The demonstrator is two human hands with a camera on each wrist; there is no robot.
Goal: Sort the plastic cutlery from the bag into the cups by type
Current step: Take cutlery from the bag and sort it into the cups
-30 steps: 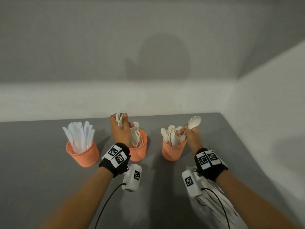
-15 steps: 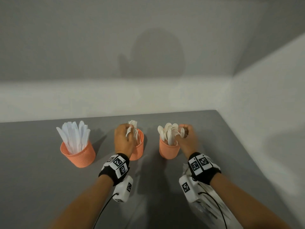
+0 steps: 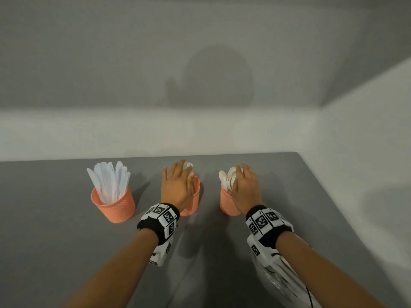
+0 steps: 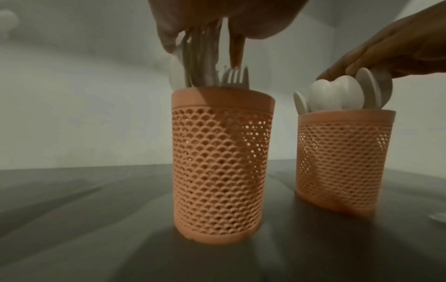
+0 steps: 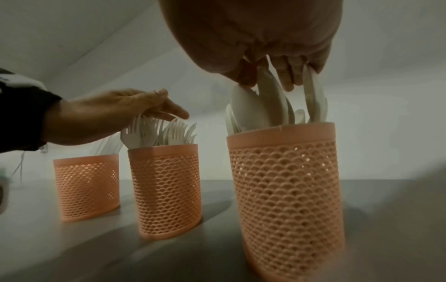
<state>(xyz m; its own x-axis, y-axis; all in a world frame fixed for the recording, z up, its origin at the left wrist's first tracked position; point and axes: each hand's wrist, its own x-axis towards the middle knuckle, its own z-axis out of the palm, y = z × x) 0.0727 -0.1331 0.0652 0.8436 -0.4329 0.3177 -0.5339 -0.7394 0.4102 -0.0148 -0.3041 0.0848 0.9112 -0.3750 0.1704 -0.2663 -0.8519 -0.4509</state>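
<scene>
Three orange mesh cups stand in a row on the grey table (image 3: pixel 55 241). The left cup (image 3: pixel 113 205) holds white knives (image 3: pixel 109 181). My left hand (image 3: pixel 178 185) lies flat and open over the middle cup (image 3: pixel 193 201), its fingers touching the tops of the forks (image 4: pixel 234 78). My right hand (image 3: pixel 246 190) is spread open over the right cup (image 3: pixel 226 205), fingertips resting on the spoon bowls (image 5: pixel 253 108). Neither hand grips anything. The clear bag (image 3: pixel 280 283) with more white cutlery lies under my right forearm, mostly hidden.
The table ends at a white wall behind the cups and at another wall (image 3: pixel 367 174) on the right. Bare grey tabletop stretches left of the knife cup (image 5: pixel 87 187) and in front of the cups.
My left hand lowered a fork into the middle cup and my right a spoon into the right cup. Both let go and now lie flat on the cutlery tops.
</scene>
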